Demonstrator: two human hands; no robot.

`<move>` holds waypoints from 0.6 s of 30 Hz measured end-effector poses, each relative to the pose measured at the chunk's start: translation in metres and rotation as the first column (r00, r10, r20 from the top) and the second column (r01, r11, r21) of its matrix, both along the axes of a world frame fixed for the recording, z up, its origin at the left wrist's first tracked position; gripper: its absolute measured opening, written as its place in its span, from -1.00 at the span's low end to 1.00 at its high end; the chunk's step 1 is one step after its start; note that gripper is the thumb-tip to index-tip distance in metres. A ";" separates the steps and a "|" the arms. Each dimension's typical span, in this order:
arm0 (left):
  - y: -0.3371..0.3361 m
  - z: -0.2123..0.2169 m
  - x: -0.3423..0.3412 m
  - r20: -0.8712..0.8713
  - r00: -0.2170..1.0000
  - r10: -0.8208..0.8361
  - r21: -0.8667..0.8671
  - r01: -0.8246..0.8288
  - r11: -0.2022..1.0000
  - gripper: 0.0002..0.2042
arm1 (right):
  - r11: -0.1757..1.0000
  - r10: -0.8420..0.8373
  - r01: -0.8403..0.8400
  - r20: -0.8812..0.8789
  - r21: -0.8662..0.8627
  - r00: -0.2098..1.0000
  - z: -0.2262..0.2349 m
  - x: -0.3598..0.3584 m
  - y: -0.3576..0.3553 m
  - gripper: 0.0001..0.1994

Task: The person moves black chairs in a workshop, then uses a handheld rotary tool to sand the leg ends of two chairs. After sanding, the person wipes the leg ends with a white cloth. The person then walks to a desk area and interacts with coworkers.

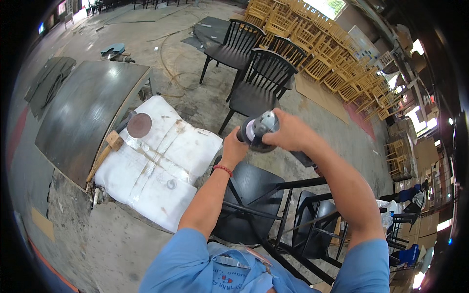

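In front of my chest I hold an angle grinder [262, 128] with a silver metal head and dark body, raised above the chairs. My left hand [236, 147] is closed around its dark end on the left side. From the right, my right hand [289, 130] grips the grinder's head and body. Below my arms stands a black chair [254, 178] with a smooth seat; another black chair [312, 219] lies against it on the right. A round brown sanding disc [139, 125] on a tool rests on the white wrapped pad [161, 195] to my left.
A wooden mallet [115, 140] lies between the pad and a dark-topped table [93, 112]. Several black spindle-back chairs [259, 83] stand ahead. Stacked yellow wooden chairs [317, 44] fill the far right. A hose [171, 73] trails over the concrete floor.
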State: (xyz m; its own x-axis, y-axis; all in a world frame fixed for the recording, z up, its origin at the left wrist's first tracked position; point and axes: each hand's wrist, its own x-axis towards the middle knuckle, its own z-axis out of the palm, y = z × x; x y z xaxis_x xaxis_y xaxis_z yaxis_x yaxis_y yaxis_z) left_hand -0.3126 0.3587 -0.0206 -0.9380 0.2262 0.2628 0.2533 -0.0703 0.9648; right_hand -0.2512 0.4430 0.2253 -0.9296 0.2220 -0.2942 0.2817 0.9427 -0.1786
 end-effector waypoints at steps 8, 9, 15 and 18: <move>0.000 0.001 0.003 -0.067 0.998 0.016 0.022 -0.014 1.000 -0.77 | 0.999 -0.052 0.051 -0.046 -0.013 0.998 0.000 -0.003 0.006 -0.27; 0.000 0.001 0.002 -0.093 0.996 0.019 0.053 -0.015 0.999 -0.77 | 0.999 -0.035 0.036 -0.023 0.001 0.999 -0.003 -0.003 0.002 -0.26; 0.000 0.001 0.002 -0.020 0.999 0.035 -0.056 -0.036 0.998 -0.78 | 0.984 -0.176 0.176 -0.028 -0.022 0.984 0.008 0.005 0.003 -0.22; -0.001 0.001 0.004 -0.053 0.999 0.007 0.017 -0.006 1.000 -0.78 | 0.986 -0.162 0.161 -0.036 -0.047 0.986 -0.002 0.016 0.006 -0.23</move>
State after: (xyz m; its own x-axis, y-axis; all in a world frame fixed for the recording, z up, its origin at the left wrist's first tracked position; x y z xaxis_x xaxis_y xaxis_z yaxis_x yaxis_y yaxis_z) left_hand -0.3090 0.3578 -0.0198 -0.9240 0.2152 0.3161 0.3049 -0.0843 0.9486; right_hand -0.2353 0.4494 0.2230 -0.8937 0.3579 -0.2705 0.4214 0.8766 -0.2324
